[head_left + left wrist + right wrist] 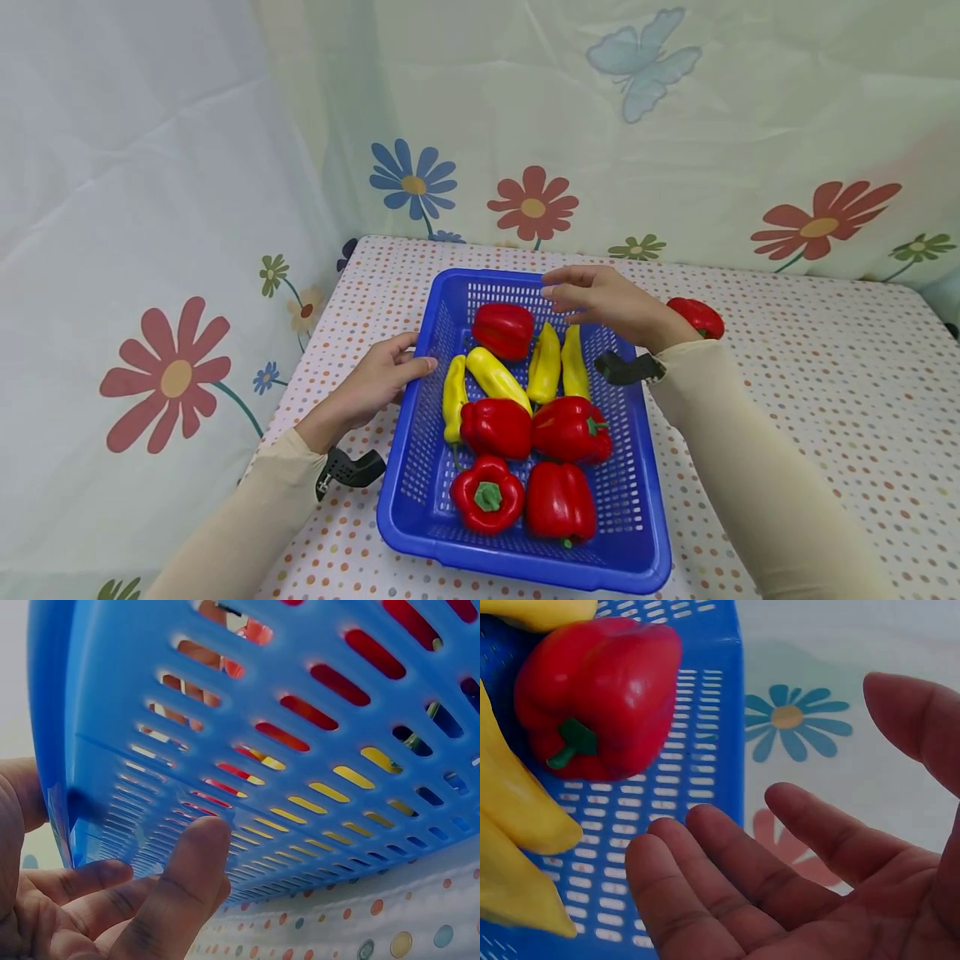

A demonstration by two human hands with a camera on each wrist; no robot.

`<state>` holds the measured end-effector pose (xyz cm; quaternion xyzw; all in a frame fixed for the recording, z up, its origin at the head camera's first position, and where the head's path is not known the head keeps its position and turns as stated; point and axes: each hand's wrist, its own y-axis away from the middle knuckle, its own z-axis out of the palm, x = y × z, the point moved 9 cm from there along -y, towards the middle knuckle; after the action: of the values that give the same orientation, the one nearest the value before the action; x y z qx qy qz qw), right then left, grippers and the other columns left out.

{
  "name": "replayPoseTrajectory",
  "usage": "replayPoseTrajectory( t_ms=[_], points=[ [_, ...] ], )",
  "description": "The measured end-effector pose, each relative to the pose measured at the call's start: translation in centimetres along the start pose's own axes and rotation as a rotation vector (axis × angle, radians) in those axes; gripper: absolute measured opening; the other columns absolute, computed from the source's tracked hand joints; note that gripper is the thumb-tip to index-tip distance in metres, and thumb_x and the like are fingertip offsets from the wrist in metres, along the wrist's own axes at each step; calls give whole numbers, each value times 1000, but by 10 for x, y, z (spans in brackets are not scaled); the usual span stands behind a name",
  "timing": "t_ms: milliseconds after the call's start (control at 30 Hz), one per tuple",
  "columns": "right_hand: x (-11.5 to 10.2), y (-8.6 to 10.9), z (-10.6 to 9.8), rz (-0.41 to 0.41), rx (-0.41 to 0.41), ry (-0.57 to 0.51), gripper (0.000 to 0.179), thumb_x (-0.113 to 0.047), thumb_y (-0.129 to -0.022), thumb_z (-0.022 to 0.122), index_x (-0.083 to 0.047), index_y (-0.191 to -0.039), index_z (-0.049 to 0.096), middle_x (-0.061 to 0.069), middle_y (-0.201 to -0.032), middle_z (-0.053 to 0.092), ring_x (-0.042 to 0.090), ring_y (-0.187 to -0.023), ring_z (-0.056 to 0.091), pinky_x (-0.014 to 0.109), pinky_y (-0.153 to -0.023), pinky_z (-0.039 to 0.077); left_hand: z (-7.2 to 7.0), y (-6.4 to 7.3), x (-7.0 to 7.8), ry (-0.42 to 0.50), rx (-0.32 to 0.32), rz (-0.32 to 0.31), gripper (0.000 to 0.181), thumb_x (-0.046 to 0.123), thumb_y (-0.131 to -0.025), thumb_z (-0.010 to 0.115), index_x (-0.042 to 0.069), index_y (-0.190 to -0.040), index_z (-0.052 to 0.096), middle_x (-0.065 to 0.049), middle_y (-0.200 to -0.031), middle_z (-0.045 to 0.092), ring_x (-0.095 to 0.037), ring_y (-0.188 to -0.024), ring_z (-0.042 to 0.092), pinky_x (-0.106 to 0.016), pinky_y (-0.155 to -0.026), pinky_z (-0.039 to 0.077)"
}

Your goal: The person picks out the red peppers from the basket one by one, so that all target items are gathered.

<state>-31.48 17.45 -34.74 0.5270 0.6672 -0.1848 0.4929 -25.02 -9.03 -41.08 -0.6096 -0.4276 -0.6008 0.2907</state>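
A blue plastic basket (401,467) with slotted walls stands on the table. My left hand (382,375) grips its left rim, thumb over the edge. In the left wrist view, fingers (187,870) lie along the slotted outer wall. Held over the far right part of the basket, my right hand (607,300) has its fingers extended and nothing in them. Inside lie several red bell peppers (495,427) and several long yellow peppers (498,379). In the right wrist view, one red bell pepper (607,690) with a green stem lies beyond the fingertips, near the basket's far wall.
Another red bell pepper (697,317) lies outside the basket, on the table to the right, beside my right forearm. A dotted cloth (817,400) covers the table. Curtains with printed flowers (532,204) hang behind the table and on the left.
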Motion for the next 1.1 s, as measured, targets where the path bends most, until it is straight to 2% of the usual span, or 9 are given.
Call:
replayPoseTrajectory(
  t_ms=[167,367,733,1100],
  points=[
    [3,-13,15,35,-50,49,60,-35,-104,63,-5,-154,47,20,-152,51,42,-139,52,58,-112,48,1,-1,0,-4,-1,-3,53,17,-108,54,0,-155,40,-31,-119,70,-41,-93,77,-47,-72,66],
    [8,-25,28,65,-73,74,63,-34,-101,66,-4,-153,48,20,-150,53,41,-139,51,58,-112,49,2,-2,-1,0,-9,-6,53,17,-108,54,0,-156,40,-30,-119,70,-41,-92,77,-47,-72,66],
    [12,-30,35,104,-42,113,63,-30,-96,74,-6,-150,52,18,-146,57,38,-133,56,52,-110,52,1,-3,-1,-12,-3,0,53,18,-108,54,1,-156,40,-30,-118,71,-39,-90,77,-47,-71,66],
    [16,-37,48,109,-102,168,67,-25,-94,78,-3,-152,51,21,-146,57,38,-129,60,49,-108,54,0,0,-3,5,7,-7,52,20,-108,55,0,-154,42,-29,-120,71,-40,-92,77,-47,-73,66]
  ],
)
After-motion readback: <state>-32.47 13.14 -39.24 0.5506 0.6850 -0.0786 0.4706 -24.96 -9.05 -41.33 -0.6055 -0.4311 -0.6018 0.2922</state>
